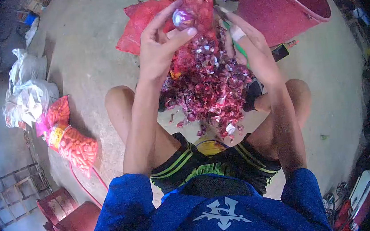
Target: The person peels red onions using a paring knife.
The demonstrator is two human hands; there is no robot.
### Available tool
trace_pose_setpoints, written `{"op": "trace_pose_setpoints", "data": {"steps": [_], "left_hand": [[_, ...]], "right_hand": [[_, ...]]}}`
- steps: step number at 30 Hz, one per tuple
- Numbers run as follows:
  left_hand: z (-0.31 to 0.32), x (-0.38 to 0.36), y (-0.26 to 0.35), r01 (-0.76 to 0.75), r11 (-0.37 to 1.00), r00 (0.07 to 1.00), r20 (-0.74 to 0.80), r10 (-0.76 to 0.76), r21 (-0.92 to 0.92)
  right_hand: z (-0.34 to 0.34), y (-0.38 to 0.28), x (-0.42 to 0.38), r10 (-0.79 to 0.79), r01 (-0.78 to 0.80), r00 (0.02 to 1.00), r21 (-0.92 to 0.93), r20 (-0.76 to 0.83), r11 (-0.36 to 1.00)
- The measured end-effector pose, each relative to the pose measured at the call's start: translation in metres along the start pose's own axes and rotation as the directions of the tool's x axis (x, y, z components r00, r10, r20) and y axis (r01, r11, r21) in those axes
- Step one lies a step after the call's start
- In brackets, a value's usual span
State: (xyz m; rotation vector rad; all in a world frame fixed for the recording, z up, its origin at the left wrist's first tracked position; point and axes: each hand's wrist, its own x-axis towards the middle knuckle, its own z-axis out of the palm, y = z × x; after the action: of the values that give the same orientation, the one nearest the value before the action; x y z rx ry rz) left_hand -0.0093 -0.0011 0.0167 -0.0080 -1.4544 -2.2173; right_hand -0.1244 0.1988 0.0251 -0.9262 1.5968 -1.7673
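1. Above the person's knees, seen from the head camera, the left hand (158, 44) holds a peeled purple onion (183, 17) up in front of the body, pinched between thumb and fingertips, so the grip is closed round it.

2. Just to the right of the onion, the right hand (245, 47) is raised, palm turned inward, one finger wrapped in a white bandage (236, 33). A thin blade-like thing seems to lie along its fingers, but I cannot tell for certain, nor how tightly the hand is closed.

3. Onion and right hand are near but apart; the onion sits up and to the left of the right fingertips.

4. Below both hands lies a heap of purple onion skins (211, 86) on the concrete floor (88, 40), with a red mesh sack (144, 17) behind it and a large red tub (281, 3) to the right.

5. Far left, a filled orange mesh bag (74, 144) lies well apart.
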Motion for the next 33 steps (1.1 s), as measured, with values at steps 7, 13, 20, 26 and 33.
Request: {"op": "trace_pose_setpoints", "data": {"steps": [7, 13, 20, 26, 33], "left_hand": [[0.01, 0.001, 0.004, -0.091, 0.881, 0.983, -0.097, 0.153, 0.465], [0.014, -0.002, 0.003, -0.108, 0.849, 0.982, -0.078, 0.172, 0.517], [0.012, -0.003, 0.006, -0.066, 0.834, 0.987, -0.088, 0.135, 0.547], [0.005, 0.001, -0.01, -0.016, 0.98, 0.988, -0.147, 0.046, 0.201], [0.006, -0.009, 0.005, 0.043, 0.993, 0.999, -0.012, -0.044, -0.114]], "right_hand": [[0.017, 0.0, -0.001, -0.267, 0.255, 0.963, -0.44, 0.037, 0.861], [0.017, 0.009, 0.01, -0.373, 0.355, 0.926, -0.451, 0.051, 0.819], [0.022, 0.02, 0.019, -0.561, 0.489, 0.826, -0.562, 0.053, 0.667], [0.037, 0.027, 0.023, -0.372, 0.296, 0.916, -0.372, -0.151, 0.88], [-0.008, 0.026, 0.025, 0.083, -0.136, 0.978, -0.281, -0.191, 0.95]]}}
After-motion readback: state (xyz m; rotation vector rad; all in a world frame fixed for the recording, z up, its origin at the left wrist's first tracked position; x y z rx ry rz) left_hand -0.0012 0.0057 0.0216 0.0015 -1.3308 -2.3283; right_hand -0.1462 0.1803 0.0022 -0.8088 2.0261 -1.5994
